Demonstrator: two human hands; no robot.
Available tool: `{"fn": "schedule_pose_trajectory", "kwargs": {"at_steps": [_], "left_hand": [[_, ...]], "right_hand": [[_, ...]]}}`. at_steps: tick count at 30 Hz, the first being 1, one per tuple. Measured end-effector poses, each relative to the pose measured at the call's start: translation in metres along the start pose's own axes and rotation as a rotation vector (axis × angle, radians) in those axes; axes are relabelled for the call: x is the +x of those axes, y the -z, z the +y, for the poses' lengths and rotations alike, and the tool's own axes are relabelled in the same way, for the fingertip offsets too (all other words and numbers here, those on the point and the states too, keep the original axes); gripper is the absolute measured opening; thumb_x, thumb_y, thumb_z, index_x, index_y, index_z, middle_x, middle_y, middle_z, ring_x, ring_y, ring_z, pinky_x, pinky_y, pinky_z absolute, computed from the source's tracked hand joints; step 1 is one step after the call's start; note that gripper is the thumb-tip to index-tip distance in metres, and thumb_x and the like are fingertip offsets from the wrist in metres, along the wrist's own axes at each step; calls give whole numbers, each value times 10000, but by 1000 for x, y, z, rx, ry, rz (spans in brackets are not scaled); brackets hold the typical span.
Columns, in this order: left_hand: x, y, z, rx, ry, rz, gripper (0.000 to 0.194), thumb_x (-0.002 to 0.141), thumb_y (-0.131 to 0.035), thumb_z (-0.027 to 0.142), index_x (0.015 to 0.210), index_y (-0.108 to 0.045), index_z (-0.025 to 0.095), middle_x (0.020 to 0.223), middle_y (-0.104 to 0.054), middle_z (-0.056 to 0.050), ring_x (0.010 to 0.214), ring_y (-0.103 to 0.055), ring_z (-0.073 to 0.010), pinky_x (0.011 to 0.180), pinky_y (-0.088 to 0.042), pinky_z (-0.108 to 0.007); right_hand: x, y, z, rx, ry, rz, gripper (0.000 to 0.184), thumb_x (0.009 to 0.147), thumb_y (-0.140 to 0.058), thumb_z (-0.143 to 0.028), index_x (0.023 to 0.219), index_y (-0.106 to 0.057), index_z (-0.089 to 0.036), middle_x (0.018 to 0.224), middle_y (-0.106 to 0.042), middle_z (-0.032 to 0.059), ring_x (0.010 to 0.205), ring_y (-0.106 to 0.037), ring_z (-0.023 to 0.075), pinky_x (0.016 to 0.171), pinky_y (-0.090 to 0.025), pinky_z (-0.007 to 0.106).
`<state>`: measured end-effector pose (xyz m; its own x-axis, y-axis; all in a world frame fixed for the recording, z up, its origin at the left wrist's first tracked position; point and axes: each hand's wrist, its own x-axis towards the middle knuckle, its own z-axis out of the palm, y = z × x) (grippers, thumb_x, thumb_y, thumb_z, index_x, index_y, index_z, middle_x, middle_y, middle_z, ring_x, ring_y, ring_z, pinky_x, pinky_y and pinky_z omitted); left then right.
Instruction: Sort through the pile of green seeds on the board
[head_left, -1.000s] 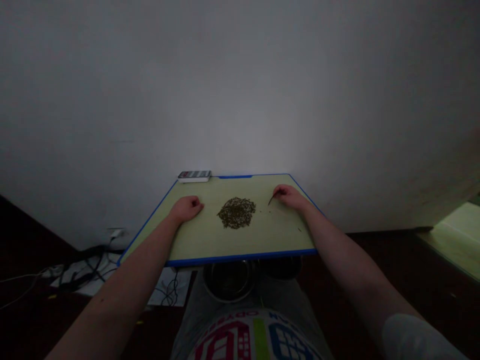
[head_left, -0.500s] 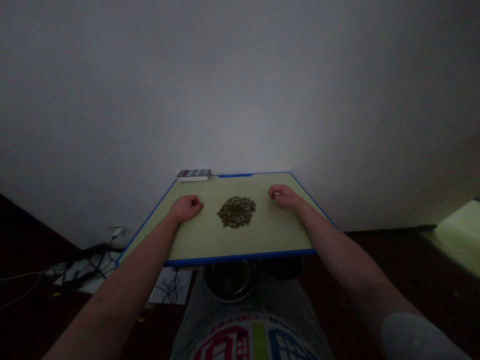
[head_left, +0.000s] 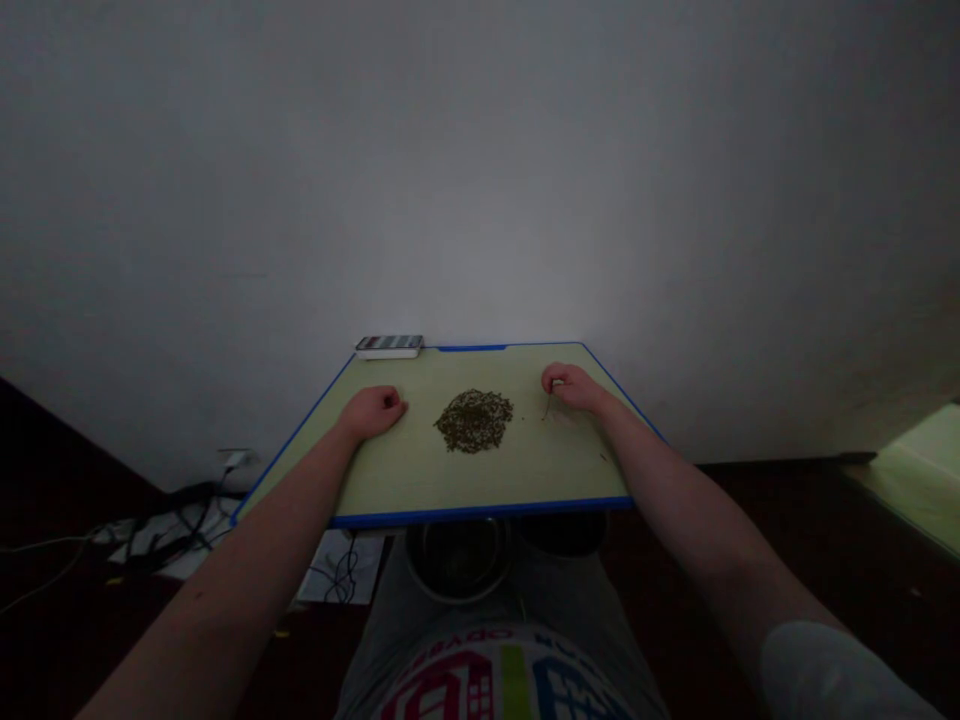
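A loose pile of small greenish-brown bits (head_left: 474, 422) lies mid-board on a pale yellow board (head_left: 420, 480) with a blue rim; their kind is too small to tell. To the left of the pile, my left hand (head_left: 373, 410) rests on the board, fingers curled closed; what is inside them, if anything, is hidden. On the other side, my right hand (head_left: 571, 387) is pinched closed just above the board. From its fingertips hangs a thin dark stem (head_left: 547, 405), its lower end near the board's surface. A tiny dark bit (head_left: 603, 457) lies near my right forearm.
A phone-like device (head_left: 390, 347) on a white block stands at the board's far left corner, by the grey wall (head_left: 480, 180). Below the near edge are a metal bowl (head_left: 459, 560) and a second dark container (head_left: 564, 533). Cables (head_left: 196, 515) lie on the floor at left.
My right hand has shifted slightly to the right and up, and the stem in it shows more clearly. My left hand and the pile look the same.
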<state>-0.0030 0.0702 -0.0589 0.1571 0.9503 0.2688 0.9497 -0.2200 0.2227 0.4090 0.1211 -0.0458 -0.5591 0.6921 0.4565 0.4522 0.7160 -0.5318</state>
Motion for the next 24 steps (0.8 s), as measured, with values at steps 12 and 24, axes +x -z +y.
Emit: {"fn": "schedule_pose_trajectory", "kwargs": {"at_steps": [12,24], "left_hand": [[2,-1,-1,13,17,-3,332,740,-448,494,665,-576,197,641,-604,-23,599,-514,-159,541,-326,-272],[-1,2,1,11,7,-1,331,753,-437,493,656,-558,201,630,-603,-25,593,-511,-158,549,-322,-272]], "right_hand": [[5,-6,-3,19,6,21,162,526,-405,-111,557,-545,-188,653,-551,9,694,-522,149,750,-401,286],[2,-7,1,43,-37,12,175,494,-394,-118,531,-550,-188,623,-560,-1,666,-529,144,729,-411,274]]}}
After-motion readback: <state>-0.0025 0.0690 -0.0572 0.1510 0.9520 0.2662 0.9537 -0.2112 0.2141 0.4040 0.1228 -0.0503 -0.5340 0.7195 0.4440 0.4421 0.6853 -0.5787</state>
